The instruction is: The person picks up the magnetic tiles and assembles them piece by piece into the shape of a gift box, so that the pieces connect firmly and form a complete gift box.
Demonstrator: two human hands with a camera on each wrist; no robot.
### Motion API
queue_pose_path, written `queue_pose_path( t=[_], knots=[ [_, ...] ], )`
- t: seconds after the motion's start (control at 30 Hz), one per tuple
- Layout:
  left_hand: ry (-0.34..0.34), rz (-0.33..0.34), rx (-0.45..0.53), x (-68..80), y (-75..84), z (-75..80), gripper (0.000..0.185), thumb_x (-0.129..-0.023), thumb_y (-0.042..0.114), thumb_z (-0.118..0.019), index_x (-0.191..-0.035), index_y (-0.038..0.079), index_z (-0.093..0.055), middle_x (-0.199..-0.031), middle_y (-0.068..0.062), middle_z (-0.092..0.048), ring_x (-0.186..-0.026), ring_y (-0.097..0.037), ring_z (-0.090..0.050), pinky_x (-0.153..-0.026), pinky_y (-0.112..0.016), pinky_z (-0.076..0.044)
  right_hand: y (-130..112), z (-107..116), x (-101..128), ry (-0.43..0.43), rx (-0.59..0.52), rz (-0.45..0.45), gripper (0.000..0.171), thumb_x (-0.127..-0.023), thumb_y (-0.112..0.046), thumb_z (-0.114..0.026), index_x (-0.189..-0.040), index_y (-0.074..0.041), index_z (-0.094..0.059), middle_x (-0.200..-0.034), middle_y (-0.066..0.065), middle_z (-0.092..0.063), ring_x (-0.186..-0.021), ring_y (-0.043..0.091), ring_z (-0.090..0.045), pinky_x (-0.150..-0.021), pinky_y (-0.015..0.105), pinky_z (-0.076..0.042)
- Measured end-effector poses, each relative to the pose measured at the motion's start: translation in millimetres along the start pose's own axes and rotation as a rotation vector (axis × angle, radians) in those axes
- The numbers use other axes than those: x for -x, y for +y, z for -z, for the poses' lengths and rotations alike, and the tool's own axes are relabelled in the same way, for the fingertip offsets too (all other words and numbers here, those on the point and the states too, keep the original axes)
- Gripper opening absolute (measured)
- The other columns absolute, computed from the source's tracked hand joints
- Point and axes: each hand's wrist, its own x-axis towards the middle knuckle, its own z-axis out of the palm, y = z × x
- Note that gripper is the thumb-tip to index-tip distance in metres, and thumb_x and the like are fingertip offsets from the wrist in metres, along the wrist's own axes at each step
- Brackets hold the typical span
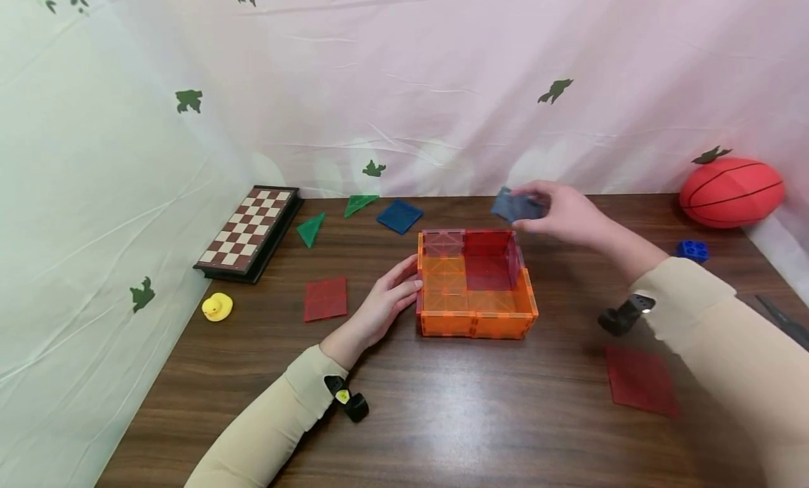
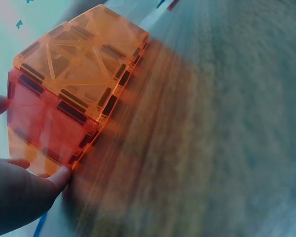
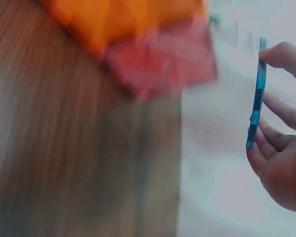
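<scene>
A low open-topped box of orange and red see-through magnetic tiles (image 1: 477,325) stands on the table. My left hand (image 1: 393,295) rests against its left side with fingers extended; in the left wrist view, the thumb (image 2: 60,180) touches the lower edge of a red tile (image 2: 44,113). Behind the box's back right corner, my right hand (image 1: 562,210) holds a blue square magnetic tile (image 1: 515,206) by its edges. That tile appears edge-on in the right wrist view, pinched between thumb and fingers. The box's back and right walls include red and purplish tiles.
Another blue tile (image 1: 399,216), two green triangles (image 1: 311,229) and a red tile (image 1: 326,299) lie left. Another red tile (image 1: 641,380) lies right. Around them are a chessboard (image 1: 246,232), rubber duck (image 1: 218,307), red ball (image 1: 732,193) and blue brick (image 1: 692,251).
</scene>
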Motion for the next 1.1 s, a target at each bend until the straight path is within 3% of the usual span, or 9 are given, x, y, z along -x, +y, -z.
queue_pose_path(
  t=[0.13,0.33,0.7,1.1],
  knots=[
    [-0.005,-0.005,0.005,1.6,-0.3,1.8,0.063,-0.104,0.014,-0.054,-0.161,0.01,-0.029,-0.164,-0.014,-0.028,-0.147,-0.029,-0.035,-0.116,-0.045,-0.033,-43.4,-15.5,-15.3,-0.066,0.039,0.136,0.058,-0.087,-0.027,-0.081,-0.139,-0.013,-0.059,-0.139,0.016,-0.054,-0.114,0.035,-0.054,-0.09,0.052,-0.048],
    [-0.024,-0.023,0.017,3.4,-0.4,2.5,0.064,-0.103,0.012,-0.053,-0.161,0.008,-0.027,-0.164,-0.017,-0.027,-0.148,-0.031,-0.032,-0.117,-0.048,-0.031,-80.7,-41.2,-33.6,-0.176,0.099,0.266,0.057,-0.085,-0.029,-0.082,-0.136,-0.013,-0.061,-0.136,0.009,-0.057,-0.117,0.029,-0.05,-0.1,0.051,-0.044],
    [-0.009,-0.019,0.019,0.2,-2.4,1.1,0.065,-0.102,0.013,-0.054,-0.161,0.006,-0.027,-0.163,-0.015,-0.029,-0.147,-0.031,-0.033,-0.117,-0.048,-0.031,-82.8,-71.2,-37.9,-0.301,0.128,0.299,0.056,-0.082,-0.024,-0.083,-0.132,-0.014,-0.062,-0.133,0.01,-0.055,-0.118,0.03,-0.049,-0.098,0.048,-0.047],
    [-0.026,-0.019,0.009,0.3,-2.2,2.1,0.065,-0.103,0.013,-0.053,-0.161,0.008,-0.027,-0.163,-0.015,-0.029,-0.146,-0.031,-0.034,-0.117,-0.048,-0.031,-81.8,-74.1,-34.2,-0.346,0.139,0.289,0.058,-0.083,-0.018,-0.081,-0.136,-0.013,-0.059,-0.142,0.013,-0.047,-0.128,0.034,-0.039,-0.102,0.052,-0.044]
  ],
)
